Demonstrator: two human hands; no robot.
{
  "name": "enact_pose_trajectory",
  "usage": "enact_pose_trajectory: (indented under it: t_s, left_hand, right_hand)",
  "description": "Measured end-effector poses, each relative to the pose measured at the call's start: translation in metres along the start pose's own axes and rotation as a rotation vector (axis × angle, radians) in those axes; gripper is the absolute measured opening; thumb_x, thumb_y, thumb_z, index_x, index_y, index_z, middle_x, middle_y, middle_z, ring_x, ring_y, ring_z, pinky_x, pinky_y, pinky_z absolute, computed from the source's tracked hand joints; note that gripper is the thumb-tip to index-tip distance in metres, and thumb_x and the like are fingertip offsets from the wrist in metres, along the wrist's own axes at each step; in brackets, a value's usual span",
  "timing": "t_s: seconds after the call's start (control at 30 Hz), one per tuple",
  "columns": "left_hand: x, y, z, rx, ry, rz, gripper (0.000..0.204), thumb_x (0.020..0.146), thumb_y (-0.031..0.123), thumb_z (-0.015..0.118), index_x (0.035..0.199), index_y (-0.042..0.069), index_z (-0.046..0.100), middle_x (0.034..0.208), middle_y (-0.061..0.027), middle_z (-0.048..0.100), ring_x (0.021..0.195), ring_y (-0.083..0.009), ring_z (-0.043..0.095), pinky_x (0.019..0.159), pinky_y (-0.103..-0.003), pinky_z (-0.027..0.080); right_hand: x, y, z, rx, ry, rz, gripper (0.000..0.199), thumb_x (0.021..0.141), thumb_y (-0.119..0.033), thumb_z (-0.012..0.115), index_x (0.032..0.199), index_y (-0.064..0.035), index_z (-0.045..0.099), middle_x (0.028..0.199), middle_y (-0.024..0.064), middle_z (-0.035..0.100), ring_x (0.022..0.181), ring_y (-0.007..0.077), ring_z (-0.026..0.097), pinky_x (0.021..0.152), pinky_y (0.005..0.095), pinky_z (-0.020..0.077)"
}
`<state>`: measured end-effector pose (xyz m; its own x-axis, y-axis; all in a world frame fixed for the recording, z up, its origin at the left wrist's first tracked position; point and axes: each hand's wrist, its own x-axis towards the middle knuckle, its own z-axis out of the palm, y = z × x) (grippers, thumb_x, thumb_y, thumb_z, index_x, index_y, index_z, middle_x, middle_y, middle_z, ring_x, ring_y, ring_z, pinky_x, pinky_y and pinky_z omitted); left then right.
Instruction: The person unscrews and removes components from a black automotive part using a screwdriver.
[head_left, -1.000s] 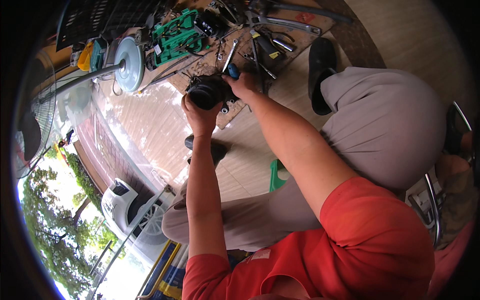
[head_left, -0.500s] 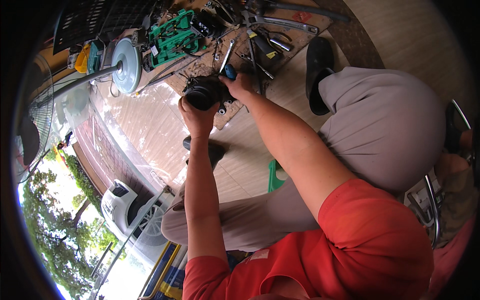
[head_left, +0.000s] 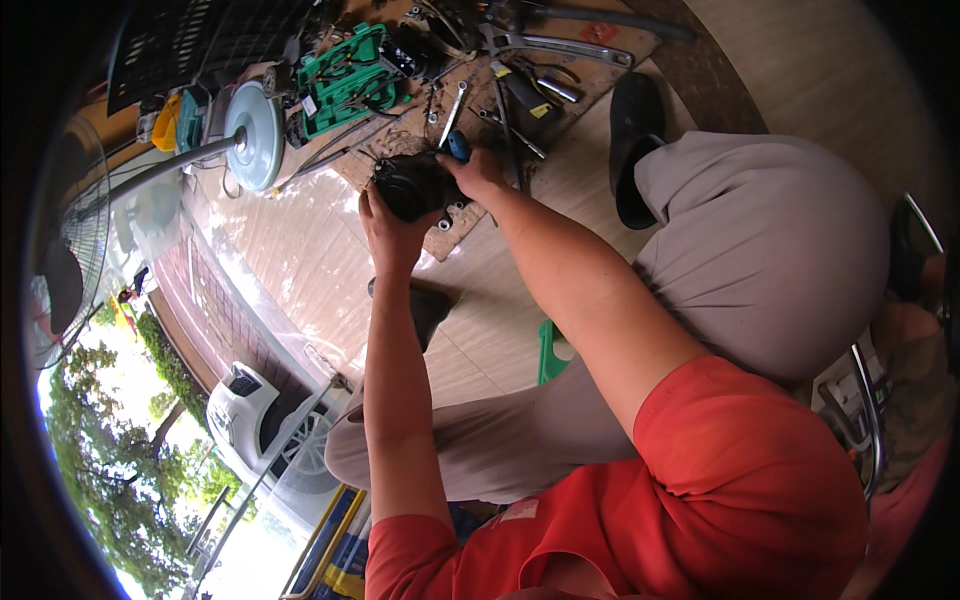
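Observation:
A black, dirty, round machine part [head_left: 408, 190] sits over the board in front of me, its outer face ringed. My left hand [head_left: 397, 237] closes round its near left side, with fingers along the rim and the thumb spread across the near edge. On the part's right side is my right hand [head_left: 478, 175], curled around a tool with a blue handle [head_left: 457, 146]. The tool's working end is lost against the dark part, so its kind does not show. Just beyond the blue handle lies a combination wrench [head_left: 453, 113].
A stained board [head_left: 590, 85] bears pliers, sockets and a large adjustable wrench [head_left: 565, 46]. Left of them lie a green tool case [head_left: 345, 80] and a fan's round pale-blue base [head_left: 255, 135]. My shoe [head_left: 636, 150] stands at the board's right. A green stool [head_left: 550, 352] is below me.
The black part has turned and tilted in my left hand, so its round opening shows less. My left fingers are straighter along it. My right hand still holds the blue handle.

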<state>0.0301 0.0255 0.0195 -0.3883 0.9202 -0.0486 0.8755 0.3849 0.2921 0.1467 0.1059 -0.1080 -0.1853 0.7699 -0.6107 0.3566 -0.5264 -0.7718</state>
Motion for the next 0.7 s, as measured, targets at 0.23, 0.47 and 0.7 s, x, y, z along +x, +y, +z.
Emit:
enact_pose_trajectory:
  t_s: [0.23, 0.47, 0.7]
  left_hand:
    - [-0.001, 0.001, -0.001, -0.032, 0.002, -0.033, 0.101, 0.057, 0.030, 0.094, 0.140, 0.001, 0.043, 0.139, -0.0250, 0.045, 0.127, -0.0447, 0.047, 0.107, -0.049, 0.042]
    - [-0.001, 0.000, 0.001, -0.037, 0.039, 0.053, 0.097, 0.059, 0.029, 0.094, 0.136, -0.001, 0.044, 0.136, -0.0253, 0.047, 0.124, -0.0446, 0.049, 0.105, -0.049, 0.044]
    - [0.001, -0.004, 0.002, -0.051, 0.040, 0.071, 0.095, 0.058, 0.029, 0.094, 0.135, 0.001, 0.047, 0.134, -0.0229, 0.049, 0.122, -0.0435, 0.051, 0.103, -0.049, 0.045]
  right_hand:
    - [-0.002, 0.000, 0.002, -0.003, 0.007, 0.010, 0.070, 0.080, -0.061, 0.075, 0.101, 0.0052, 0.070, 0.102, 0.0280, 0.070, 0.100, 0.0415, 0.068, 0.087, 0.0454, 0.0532]
    - [0.003, 0.005, 0.004, 0.005, -0.004, 0.006, 0.070, 0.080, -0.062, 0.074, 0.100, 0.0047, 0.070, 0.100, 0.0273, 0.071, 0.098, 0.0411, 0.069, 0.086, 0.0458, 0.0536]
    - [0.002, 0.003, 0.002, -0.014, 0.011, -0.001, 0.067, 0.081, -0.060, 0.074, 0.099, 0.0039, 0.071, 0.099, 0.0272, 0.071, 0.098, 0.0414, 0.069, 0.086, 0.0454, 0.0536]
